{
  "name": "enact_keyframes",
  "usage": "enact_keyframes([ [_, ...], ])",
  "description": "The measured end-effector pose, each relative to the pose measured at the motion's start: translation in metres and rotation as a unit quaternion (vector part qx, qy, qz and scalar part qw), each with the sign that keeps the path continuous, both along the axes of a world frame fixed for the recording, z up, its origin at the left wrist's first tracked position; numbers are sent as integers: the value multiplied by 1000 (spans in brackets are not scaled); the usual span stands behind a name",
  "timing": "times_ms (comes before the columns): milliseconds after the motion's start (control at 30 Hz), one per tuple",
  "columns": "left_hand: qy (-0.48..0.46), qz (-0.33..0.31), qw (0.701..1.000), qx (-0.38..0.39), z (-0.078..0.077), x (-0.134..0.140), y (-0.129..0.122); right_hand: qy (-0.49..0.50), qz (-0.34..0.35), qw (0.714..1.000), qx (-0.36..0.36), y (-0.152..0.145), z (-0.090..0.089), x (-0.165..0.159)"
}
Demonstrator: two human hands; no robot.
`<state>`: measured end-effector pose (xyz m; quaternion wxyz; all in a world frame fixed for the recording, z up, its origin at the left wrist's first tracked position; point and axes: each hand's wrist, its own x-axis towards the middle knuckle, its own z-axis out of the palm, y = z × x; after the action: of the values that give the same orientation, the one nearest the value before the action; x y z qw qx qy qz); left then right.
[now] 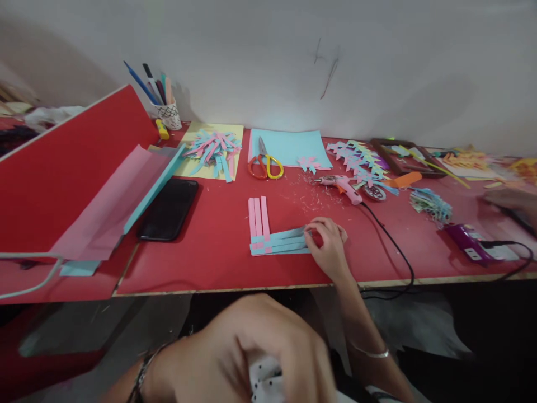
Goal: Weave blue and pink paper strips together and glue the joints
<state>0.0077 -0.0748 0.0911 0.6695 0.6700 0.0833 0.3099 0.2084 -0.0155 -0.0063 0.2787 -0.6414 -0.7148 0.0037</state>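
Observation:
On the red table lies a small weave of pink paper strips [258,215] standing lengthwise and blue paper strips [285,240] crossing them at the lower left corner. My right hand [329,246] pinches the free right ends of the blue strips, some of which are raised off the table. Close to the camera, below the table edge, my left hand [260,347] is curled with its fingertips hidden. White cloth with black dots [266,375] shows through the gap in its fingers; whether the hand grips anything cannot be made out.
Scissors [265,162] rest on blue sheets [293,145]. A pink glue gun [342,184] with a black cord lies right, near a purple power box [474,243]. A strip pile [216,148], a phone [168,210] and a pen cup [168,115] are left. Another person's hand [514,201] is far right.

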Motion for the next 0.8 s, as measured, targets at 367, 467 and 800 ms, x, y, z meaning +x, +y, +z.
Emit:
enact_keyframes([
  [367,529,413,650,357,-86,-2,50,-23,79,991,-109,11,8,-49],
  [467,564,400,644,326,-96,2,50,-19,86,990,-110,13,5,-63],
  [800,549,416,651,319,-101,0,50,142,57,971,-185,16,1,-80],
])
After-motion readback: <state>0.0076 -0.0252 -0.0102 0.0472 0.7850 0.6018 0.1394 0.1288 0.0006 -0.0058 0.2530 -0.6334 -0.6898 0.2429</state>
